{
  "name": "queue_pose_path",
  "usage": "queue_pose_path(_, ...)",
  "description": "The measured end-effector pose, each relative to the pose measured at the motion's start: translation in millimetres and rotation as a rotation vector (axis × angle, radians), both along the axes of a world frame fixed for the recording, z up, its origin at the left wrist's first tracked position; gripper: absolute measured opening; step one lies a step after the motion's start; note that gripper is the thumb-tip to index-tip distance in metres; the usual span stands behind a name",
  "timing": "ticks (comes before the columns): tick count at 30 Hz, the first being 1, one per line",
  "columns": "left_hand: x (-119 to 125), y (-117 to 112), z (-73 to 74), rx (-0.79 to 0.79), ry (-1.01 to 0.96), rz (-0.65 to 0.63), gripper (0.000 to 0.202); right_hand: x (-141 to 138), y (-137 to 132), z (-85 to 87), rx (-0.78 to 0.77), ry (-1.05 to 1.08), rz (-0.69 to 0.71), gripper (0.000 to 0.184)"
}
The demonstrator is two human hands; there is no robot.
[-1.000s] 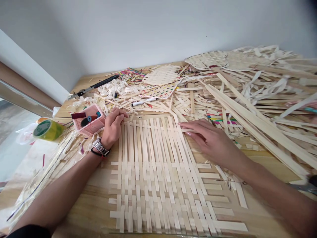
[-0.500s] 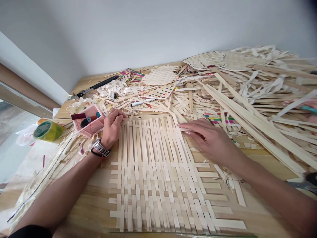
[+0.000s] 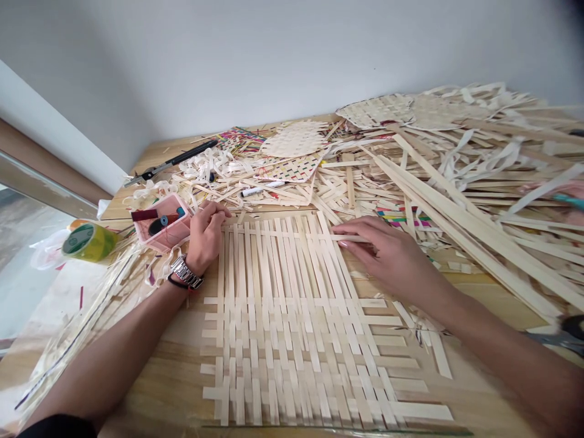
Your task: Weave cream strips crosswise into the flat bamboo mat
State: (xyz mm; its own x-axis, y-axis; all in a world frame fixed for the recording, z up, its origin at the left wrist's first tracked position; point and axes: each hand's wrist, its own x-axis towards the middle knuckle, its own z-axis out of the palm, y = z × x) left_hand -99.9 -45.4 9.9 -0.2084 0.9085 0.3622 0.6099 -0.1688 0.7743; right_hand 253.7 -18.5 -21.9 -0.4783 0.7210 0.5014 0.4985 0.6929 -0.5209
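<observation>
A partly woven mat of pale flat strips (image 3: pixel 292 350) lies on the wooden table in front of me. Its lower half is closely woven; the upright strips run loose toward the far end. A thin crosswise strip (image 3: pixel 354 238) passes among them near their far tips. My right hand (image 3: pixel 387 252) pinches that strip's right end between thumb and fingers, just beside the mat. At the far left corner, my left hand (image 3: pixel 205 234) is closed with fingers curled at the strip's left end, which the fingers partly hide.
By my left wrist stands a pink basket (image 3: pixel 171 240) holding thread spools. Yellow-green tape (image 3: pixel 93 242) lies farther left. A black-handled cutter (image 3: pixel 182 157), a marker (image 3: pixel 260 189), woven pieces (image 3: pixel 292 140) and heaped loose strips (image 3: pixel 456 201) spread along the wall.
My right hand has shifted slightly right, and more of the crosswise strip's right end shows in its fingers. My left hand has hardly moved.
</observation>
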Motion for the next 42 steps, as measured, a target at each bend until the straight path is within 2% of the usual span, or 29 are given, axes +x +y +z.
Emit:
queue_pose_path(7, 0.6, 0.0, 0.5, -0.027, -0.001, 0.0, 0.021, -0.2, 0.6, 4.0, 0.008, -0.035, 0.038, 0.02)
queue_pose_path(19, 2.9, -2.1, 3.0, 0.041, 0.183, 0.055, 0.017, -2.6, -2.2, 6.8, -0.001, -0.063, -0.003, 0.02)
queue_pose_path(25, 5.1, -3.2, 0.1, 0.046, 0.283, 0.091, 0.018, -2.4, -1.0, 5.8, 0.049, -0.07, 0.02, 0.017)
queue_pose_path(31, 6.9, -6.6, 0.8, -0.02, 0.396, 0.079, 0.018, -2.4, -0.3, 5.7, 0.05, -0.069, 0.029, 0.018)
queue_pose_path(35, 7.7, -8.1, 2.8, -0.089, 0.465, 0.076, 0.021, -1.2, 0.3, 4.6, 0.037, -0.076, 0.022, 0.028)
queue_pose_path(39, 9.3, -12.0, 11.2, -0.187, 0.602, 0.078, 0.017, -0.4, 1.4, 2.3, 0.04, -0.052, 0.0, 0.024)
queue_pose_path(42, 6.9, -15.8, 20.8, -0.25, 0.689, -0.008, 0.015, -0.7, 1.4, 1.2, 0.027, -0.035, 0.006, 0.02)
